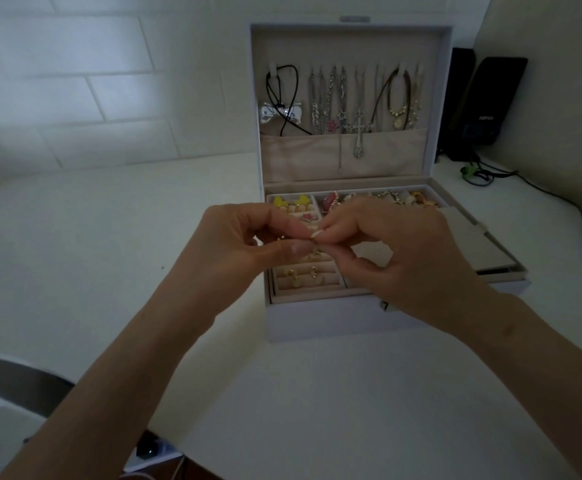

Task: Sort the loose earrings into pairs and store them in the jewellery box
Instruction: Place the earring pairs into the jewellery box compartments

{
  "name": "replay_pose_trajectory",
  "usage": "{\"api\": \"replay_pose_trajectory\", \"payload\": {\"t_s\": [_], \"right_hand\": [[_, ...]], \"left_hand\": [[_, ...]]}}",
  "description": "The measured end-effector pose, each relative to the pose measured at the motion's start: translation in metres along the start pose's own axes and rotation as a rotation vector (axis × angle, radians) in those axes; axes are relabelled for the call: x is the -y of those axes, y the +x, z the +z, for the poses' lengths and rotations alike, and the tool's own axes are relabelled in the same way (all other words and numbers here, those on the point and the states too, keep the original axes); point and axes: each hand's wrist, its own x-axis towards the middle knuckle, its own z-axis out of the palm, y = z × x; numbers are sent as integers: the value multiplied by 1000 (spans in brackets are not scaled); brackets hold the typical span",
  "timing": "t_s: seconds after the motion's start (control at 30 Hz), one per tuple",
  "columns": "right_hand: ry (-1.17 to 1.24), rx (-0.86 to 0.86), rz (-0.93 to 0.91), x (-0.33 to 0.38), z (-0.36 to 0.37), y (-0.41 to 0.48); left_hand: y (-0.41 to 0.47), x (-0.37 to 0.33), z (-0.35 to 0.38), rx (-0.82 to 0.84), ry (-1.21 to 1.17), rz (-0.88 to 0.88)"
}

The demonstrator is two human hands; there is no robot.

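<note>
A small gold earring (312, 241) is being pinched between the fingertips of the left hand (248, 242) and the right hand (397, 251), which are being held together. It is being kept just above the open jewellery box (317, 320) on the white table (109, 254).

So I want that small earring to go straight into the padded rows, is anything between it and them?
Nothing visible. The lid is up and the padded rows lie open directly beneath both hands, left and right, which pinch the earring just above them.
</note>
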Motion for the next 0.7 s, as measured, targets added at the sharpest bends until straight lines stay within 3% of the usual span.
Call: {"api": "replay_pose_trajectory", "payload": {"t_s": [0.2,0.5,0.7], "right_hand": [[-35,50,44,1,-1,1],[-87,276,92,0,-2,2],[-271,286,-19,6,-2,4]], "left_hand": [[5,5,-4,50,103,114],[16,33,-4,-287,291,449],[16,38,-5,-317,357,522]]}}
